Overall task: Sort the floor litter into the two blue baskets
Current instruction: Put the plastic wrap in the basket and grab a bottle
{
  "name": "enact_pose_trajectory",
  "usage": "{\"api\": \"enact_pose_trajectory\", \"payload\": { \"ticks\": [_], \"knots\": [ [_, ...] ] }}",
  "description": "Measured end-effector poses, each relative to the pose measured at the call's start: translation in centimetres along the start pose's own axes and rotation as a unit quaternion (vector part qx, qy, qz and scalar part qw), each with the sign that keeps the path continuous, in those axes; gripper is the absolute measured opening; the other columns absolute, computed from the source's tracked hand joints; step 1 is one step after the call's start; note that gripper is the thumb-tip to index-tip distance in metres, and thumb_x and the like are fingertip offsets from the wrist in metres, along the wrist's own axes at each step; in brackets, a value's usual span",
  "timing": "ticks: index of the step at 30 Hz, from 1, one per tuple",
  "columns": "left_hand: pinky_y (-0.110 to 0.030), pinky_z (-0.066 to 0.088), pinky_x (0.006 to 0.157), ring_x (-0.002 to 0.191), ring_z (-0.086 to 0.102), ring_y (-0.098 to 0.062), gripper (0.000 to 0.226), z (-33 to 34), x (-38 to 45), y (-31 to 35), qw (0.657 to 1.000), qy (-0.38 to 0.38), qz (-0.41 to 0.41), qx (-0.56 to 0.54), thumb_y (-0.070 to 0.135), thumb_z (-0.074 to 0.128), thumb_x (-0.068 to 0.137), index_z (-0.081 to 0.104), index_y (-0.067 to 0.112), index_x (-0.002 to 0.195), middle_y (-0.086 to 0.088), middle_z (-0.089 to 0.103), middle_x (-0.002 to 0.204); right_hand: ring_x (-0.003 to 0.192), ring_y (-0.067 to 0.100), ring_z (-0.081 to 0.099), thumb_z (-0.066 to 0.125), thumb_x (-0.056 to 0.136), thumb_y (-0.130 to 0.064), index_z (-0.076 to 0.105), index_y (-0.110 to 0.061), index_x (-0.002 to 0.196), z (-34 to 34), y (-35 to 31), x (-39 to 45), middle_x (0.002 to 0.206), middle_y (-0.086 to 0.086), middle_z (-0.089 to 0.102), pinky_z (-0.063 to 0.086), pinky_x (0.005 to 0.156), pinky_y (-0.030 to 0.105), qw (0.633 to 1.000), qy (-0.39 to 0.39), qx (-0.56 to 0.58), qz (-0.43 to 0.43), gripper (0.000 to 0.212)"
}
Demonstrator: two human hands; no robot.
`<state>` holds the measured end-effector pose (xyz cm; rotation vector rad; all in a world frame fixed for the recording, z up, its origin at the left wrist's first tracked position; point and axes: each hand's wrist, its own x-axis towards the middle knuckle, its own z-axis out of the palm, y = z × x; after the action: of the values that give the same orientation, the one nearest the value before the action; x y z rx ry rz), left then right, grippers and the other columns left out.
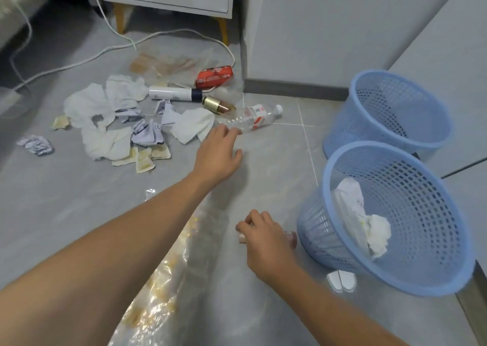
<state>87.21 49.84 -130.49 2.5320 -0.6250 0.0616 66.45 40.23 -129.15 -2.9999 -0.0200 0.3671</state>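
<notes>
far to the left of the left hand (216,153) lies one crumpled printed wrapper (36,144) on the grey floor (79,200). between it and that hand sits the main heap: several white tissues (87,106), two balls of crumpled lined paper (147,135), and about five stained beige scraps (147,158); the exact tissue count cannot be told. beyond the hand lie one white tube with a dark cap (174,94), one gold cylindrical bottle (217,105), and one red packet (214,76) whose white writing is too blurred to read. the left hand's grip is apart, fingers spread, fingertips touching the base of one clear plastic bottle (253,118) with a red and white label, unreadable, and a white cap. one glossy clear wrapper (168,266) stretches under the left forearm. the right hand (266,240) has its grip clamped on one small pinkish bottle (291,237), just beside the near blue basket (421,272), which holds white crumpled paper (369,222). the far blue basket (395,82) stands just behind it, well right of the left hand. two baskets in all.
</notes>
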Motion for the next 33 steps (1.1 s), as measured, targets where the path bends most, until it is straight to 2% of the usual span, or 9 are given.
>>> {"api": "enact_pose_trajectory", "payload": {
  "ticks": [2,5,7,11,14,17,25,29,33],
  "knots": [
    [-0.043,0.049,0.091,0.124,0.047,-0.029,0.05,0.9,3.6,0.2,1.0,-0.001,0.008,0.031,0.032,0.062,0.09,0.051,0.021,0.138,-0.007,0.049,0.134,0.113,0.021,0.047,0.056,0.085,-0.006,0.055,-0.025,0.118,0.4,0.8,0.9,0.12,-0.004,0.047,0.006,0.053,0.032,1.0,-0.024,0.007,-0.018,0.039],
    [-0.046,0.048,0.096,0.127,0.046,-0.033,0.059,1.9,7.6,0.0,0.997,-0.024,0.007,0.075,0.032,0.065,0.089,0.046,0.022,0.145,-0.012,0.045,0.14,0.096,0.022,0.054,0.068,0.073,-0.011,0.06,-0.026,0.103,1.7,1.6,2.1,0.102,-0.003,0.055,0.023,0.05,0.029,0.999,0.022,0.033,-0.031,0.034],
    [-0.048,0.047,0.099,0.131,0.043,-0.033,0.066,2.2,8.9,-0.4,0.993,-0.06,-0.004,0.099,0.034,0.065,0.09,0.041,0.022,0.15,-0.013,0.042,0.145,0.097,0.028,0.053,0.064,0.076,-0.01,0.059,-0.02,0.102,3.0,1.9,2.9,0.101,0.002,0.054,0.046,0.068,0.039,0.996,0.027,0.071,-0.037,0.029],
    [-0.051,0.045,0.102,0.135,0.043,-0.036,0.067,2.3,9.7,-1.6,0.984,-0.122,-0.026,0.126,0.036,0.066,0.093,0.036,0.022,0.151,-0.013,0.039,0.152,0.102,0.03,0.05,0.06,0.082,-0.006,0.06,-0.016,0.106,3.3,2.2,3.5,0.106,0.005,0.054,0.045,0.082,0.043,0.994,0.041,0.093,-0.038,0.027],
    [-0.05,0.05,0.09,0.116,0.055,-0.039,0.052,1.9,9.7,-1.4,0.986,-0.087,-0.037,0.134,0.036,0.07,0.092,0.045,0.018,0.134,-0.017,0.055,0.134,0.105,0.03,0.05,0.06,0.084,-0.006,0.062,-0.016,0.113,2.5,2.3,3.7,0.111,0.006,0.055,0.044,0.084,0.042,0.992,0.047,0.108,-0.032,0.03],
    [-0.047,0.049,0.087,0.111,0.059,-0.039,0.058,1.5,9.0,-0.6,0.988,-0.071,-0.053,0.125,0.033,0.077,0.086,0.046,0.014,0.132,-0.018,0.06,0.128,0.106,0.029,0.051,0.06,0.086,-0.008,0.062,-0.016,0.114,1.3,2.3,3.8,0.114,0.005,0.056,0.045,0.081,0.043,0.989,0.067,0.126,-0.024,0.029],
    [-0.048,0.054,0.087,0.109,0.058,-0.033,0.087,-2.1,4.2,0.8,0.989,-0.088,-0.12,-0.018,0.032,0.088,0.066,0.04,0.016,0.136,-0.012,0.054,0.122,0.087,0.029,0.06,0.061,0.09,-0.015,0.057,-0.017,0.102,-4.4,-0.2,3.9,0.102,0.001,0.058,0.04,0.068,0.035,0.973,0.129,0.188,0.023,0.013],
    [-0.042,0.05,0.088,0.107,0.052,-0.025,0.078,-6.4,2.6,1.1,0.986,-0.061,-0.124,-0.091,0.039,0.084,0.058,0.049,0.021,0.126,-0.008,0.049,0.12,0.089,0.027,0.06,0.06,0.089,-0.017,0.056,-0.02,0.101,-9.3,-1.4,3.9,0.102,0.0,0.061,0.045,0.073,0.036,0.955,0.176,0.234,0.035,0.013],
    [-0.043,0.056,0.089,0.102,0.065,-0.019,0.074,-12.1,3.7,3.4,0.972,-0.019,-0.094,-0.212,0.04,0.084,0.052,0.056,0.028,0.12,-0.003,0.065,0.115,0.093,0.025,0.061,0.063,0.089,-0.02,0.06,-0.021,0.105,-16.6,-0.6,4.5,0.101,0.0,0.064,0.053,0.078,0.04,0.927,0.244,0.28,0.045,0.017]
  ]
}}
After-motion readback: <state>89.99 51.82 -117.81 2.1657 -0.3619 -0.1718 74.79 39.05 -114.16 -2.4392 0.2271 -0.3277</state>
